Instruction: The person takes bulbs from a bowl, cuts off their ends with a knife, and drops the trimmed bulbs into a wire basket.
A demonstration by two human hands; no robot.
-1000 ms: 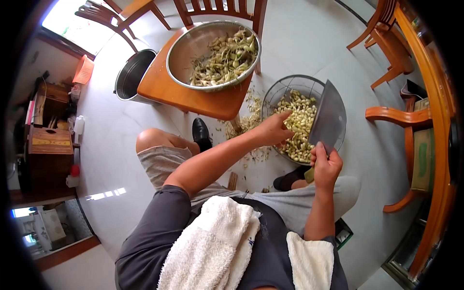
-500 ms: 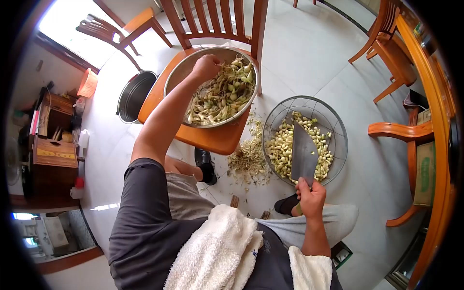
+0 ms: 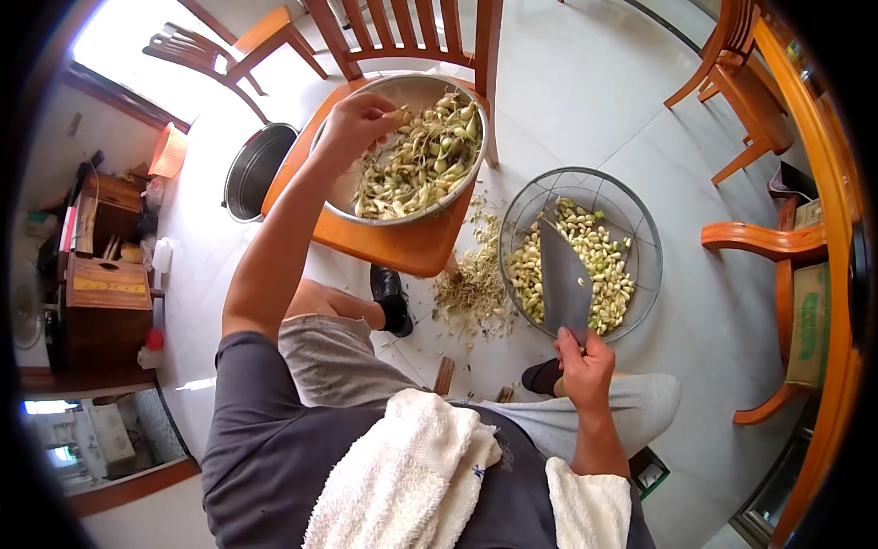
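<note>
My left hand [image 3: 358,124] is over the left side of a large metal bowl [image 3: 340,190], fingers pinched on a small pale bulb [image 3: 403,115]. Rooty, untrimmed onion-like bulbs [image 3: 428,165] heap up in this bowl, which rests on a wooden chair seat [image 3: 402,252]. With its fingers wrapped round the handle, my right hand [image 3: 587,368] holds a cleaver [image 3: 567,279]. Its broad blade lies flat above a round wire basket [image 3: 655,247] on the floor. Trimmed whitish bulbs [image 3: 611,274] fill the basket's bottom and are partly hidden by the blade.
Trimmed roots and stems [image 3: 473,291] lie scattered on the floor between chair and basket. A dark bucket [image 3: 259,174] stands left of the chair. Wooden chairs and a table [image 3: 828,302] line the right side. A white towel [image 3: 402,476] hangs over my front.
My left hand has drawn back from among the bulbs toward the bowl's left rim, with a bulb at its fingertips. The cleaver has shifted slightly left over the basket.
</note>
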